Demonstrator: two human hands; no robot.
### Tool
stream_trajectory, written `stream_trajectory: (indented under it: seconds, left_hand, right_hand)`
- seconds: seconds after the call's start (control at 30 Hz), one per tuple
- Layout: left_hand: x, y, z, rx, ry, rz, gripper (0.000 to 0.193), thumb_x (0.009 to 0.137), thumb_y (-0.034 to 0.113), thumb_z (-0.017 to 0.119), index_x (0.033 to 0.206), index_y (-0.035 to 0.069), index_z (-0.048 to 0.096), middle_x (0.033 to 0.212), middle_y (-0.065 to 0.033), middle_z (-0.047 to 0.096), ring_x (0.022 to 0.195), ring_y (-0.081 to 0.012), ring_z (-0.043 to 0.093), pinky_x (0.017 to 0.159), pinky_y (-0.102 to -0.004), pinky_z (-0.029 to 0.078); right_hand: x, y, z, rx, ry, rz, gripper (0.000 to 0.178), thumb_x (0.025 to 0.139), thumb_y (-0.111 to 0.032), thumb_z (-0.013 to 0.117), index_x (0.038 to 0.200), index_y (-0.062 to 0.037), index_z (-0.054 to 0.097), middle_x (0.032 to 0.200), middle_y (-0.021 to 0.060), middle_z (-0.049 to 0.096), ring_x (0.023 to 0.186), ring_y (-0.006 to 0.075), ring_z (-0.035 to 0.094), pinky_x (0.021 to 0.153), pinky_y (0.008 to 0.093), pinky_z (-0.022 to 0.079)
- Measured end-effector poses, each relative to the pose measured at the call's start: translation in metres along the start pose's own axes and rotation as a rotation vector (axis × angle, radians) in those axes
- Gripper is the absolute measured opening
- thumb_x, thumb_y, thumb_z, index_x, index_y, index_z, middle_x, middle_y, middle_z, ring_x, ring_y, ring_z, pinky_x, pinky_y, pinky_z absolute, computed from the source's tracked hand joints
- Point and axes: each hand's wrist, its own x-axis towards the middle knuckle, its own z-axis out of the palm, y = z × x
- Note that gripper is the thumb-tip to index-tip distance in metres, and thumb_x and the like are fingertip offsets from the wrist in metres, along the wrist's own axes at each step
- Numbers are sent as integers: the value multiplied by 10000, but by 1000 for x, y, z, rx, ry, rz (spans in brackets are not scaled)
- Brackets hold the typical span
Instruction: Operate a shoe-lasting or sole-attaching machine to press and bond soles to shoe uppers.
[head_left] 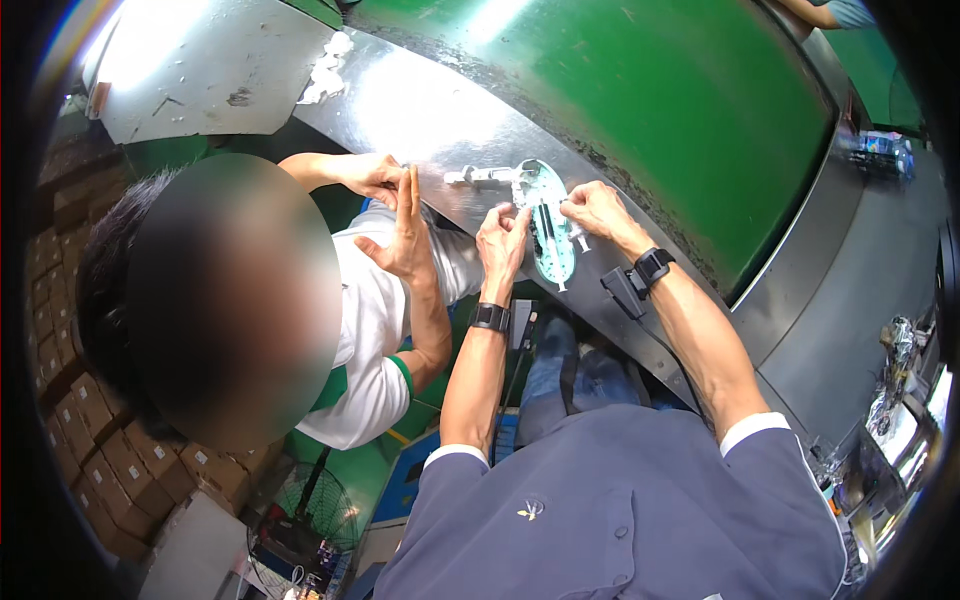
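Observation:
A pale green oval shell [557, 264] lies lengthwise on the metal ledge in front of me, with a dark rod-like part [543, 222] along its middle. My left hand [503, 240] is at the shell's left edge, its thumb and fingers drawn together. On the opposite side, my right hand [603, 214] is closed in a pinch close to the shell's right edge. Whatever either hand pinches is too small to make out. A white and clear tube-like piece [487, 175] touches or adjoins the shell's far left end; small white tabs [582, 242] stick out near my right hand.
A person in a white shirt [375, 300] sits at my left, both hands [402, 235] raised near the ledge. Beyond the metal ledge [420, 105] runs a green belt [640, 110]. White scraps [327, 70] lie at the far left. Stacked cartons [120, 480] and a fan [305, 525] stand lower left.

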Motion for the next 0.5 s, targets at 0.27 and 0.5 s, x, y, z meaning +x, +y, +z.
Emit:
stream_trajectory:
  seconds: [0.27, 0.5]
  left_hand:
    - [-4, 10, 16, 126, -7, -43, 407, 817, 305, 759, 1017, -31, 645, 677, -56, 652, 551, -126, 605, 534, -286, 491]
    - [-6, 14, 16, 162, 10, 67, 339, 819, 255, 746, 936, -45, 641, 660, -90, 641, 596, -174, 627, 579, -333, 500]
  right_hand:
    - [7, -6, 3, -180, -10, 104, 319, 729, -284, 659, 838, 14, 694, 845, 243, 689, 847, 380, 685, 769, 444, 537]
    - [11, -5, 23, -252, 152, 32, 251, 740, -188, 625, 803, 55, 649, 807, 300, 645, 807, 460, 655, 703, 492, 541]
